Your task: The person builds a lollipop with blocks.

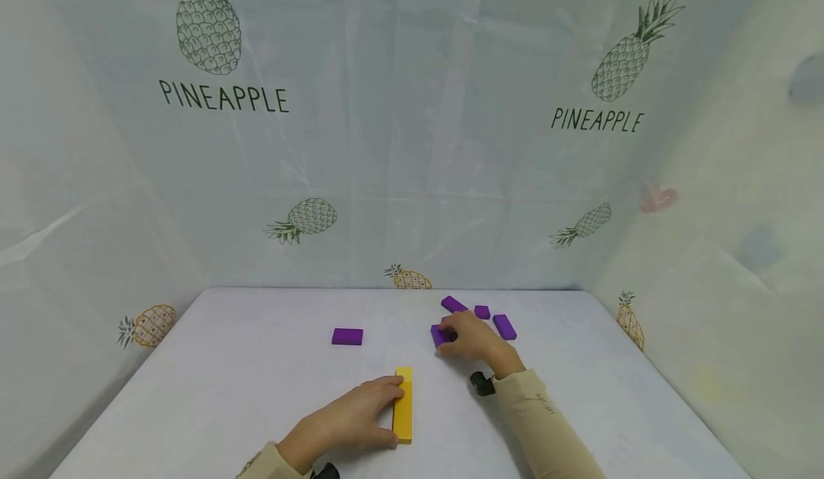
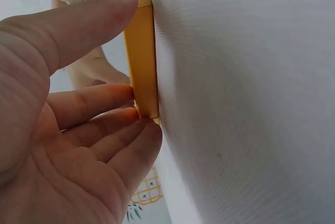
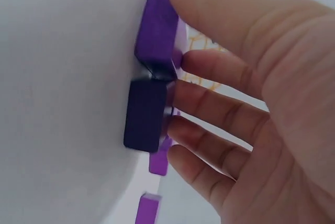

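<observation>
On the white table, my left hand (image 1: 354,411) holds a long yellow block (image 1: 403,418) lengthwise, thumb at its near end and fingertips along the side and far end. A short yellow piece (image 1: 403,374) lines up just beyond that end. My right hand (image 1: 473,336) reaches to the back of the table and pinches a purple block (image 1: 438,335), partly hidden by the fingers. The right wrist view shows the thumb at the top of this purple block (image 3: 157,30), with a darker purple block (image 3: 145,116) end to end with it, beside the other fingertips.
Around the right hand lie more purple pieces: one (image 1: 453,304) behind it, a small one (image 1: 482,312), and another (image 1: 505,327) to its right. A separate purple block (image 1: 347,337) lies left of centre. A pineapple-print sheet (image 1: 412,179) hangs behind the table (image 1: 225,372).
</observation>
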### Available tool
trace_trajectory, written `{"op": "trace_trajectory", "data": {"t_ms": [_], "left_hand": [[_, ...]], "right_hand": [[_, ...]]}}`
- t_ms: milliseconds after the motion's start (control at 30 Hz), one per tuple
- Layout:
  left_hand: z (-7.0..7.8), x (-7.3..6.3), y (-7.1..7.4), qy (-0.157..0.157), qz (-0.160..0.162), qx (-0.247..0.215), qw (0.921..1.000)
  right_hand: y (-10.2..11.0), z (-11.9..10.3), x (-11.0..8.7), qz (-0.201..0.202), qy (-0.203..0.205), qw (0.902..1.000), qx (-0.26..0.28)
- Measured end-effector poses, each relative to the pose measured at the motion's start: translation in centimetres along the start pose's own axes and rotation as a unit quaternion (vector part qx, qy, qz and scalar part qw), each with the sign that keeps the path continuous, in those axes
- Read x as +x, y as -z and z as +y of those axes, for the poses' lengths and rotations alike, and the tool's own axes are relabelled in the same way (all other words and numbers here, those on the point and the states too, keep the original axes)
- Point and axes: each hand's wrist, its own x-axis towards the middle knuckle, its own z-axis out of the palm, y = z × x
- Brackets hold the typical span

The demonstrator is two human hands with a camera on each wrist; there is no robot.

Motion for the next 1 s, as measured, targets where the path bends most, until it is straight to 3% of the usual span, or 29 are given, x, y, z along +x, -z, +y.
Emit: {"op": "trace_trajectory", "data": {"t_ms": [133, 333, 600, 1000], "left_hand": [[0.0, 0.0, 0.1, -0.004, 0.0, 0.002, 1.0], [-0.1, 0.1, 0.0, -0.008, -0.002, 0.001, 1.0], [-0.1, 0.2, 0.0, -0.01, -0.004, 0.001, 0.9999], [-0.1, 0.1, 0.1, -0.005, -0.003, 0.004, 1.0]], "right_hand": [[-0.2, -0.7, 0.2, 0.006, 0.037, 0.9989, -0.026], [-0.7, -2.1, 0.3, -0.004, 0.085, 0.9962, -0.018], [-1.4, -3.5, 0.3, -0.044, 0.101, 0.9935, 0.031], [-2.2, -4.1, 0.4, -0.054, 0.109, 0.992, 0.034]]}}
